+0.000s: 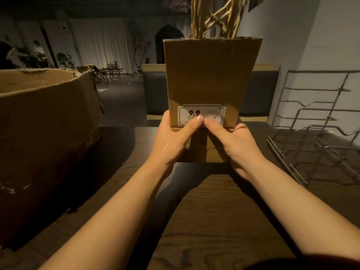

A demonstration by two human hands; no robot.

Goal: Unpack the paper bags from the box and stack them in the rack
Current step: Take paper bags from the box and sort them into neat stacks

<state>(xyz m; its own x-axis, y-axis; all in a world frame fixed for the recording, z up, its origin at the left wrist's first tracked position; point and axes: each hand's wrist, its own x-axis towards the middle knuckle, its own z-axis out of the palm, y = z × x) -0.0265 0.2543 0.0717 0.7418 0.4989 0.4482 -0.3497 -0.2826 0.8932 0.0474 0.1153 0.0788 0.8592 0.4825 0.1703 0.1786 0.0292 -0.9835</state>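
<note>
left hand: left hand [172,139] grips the lower left edge of the flat brown paper bag [211,78], thumb laid across its front, tip on the white label [202,114]
right hand: right hand [232,142] grips the lower right edge, thumb on the front meeting the left thumb; other fingers behind the bag, hidden
bag location: held upright above the dark wood-grain table [214,211], between the box and the rack
bag axis: long axis vertical, open end up, folded bottom flap down and facing the camera
box: large torn brown cardboard box [44,137] on the table, left of the bag
rack: steel wire rack [315,131] on the table, right of the bag
room: dim; pale wall behind the rack, twisted dry branches [218,16] above the bag, white curtains far behind the box
</note>
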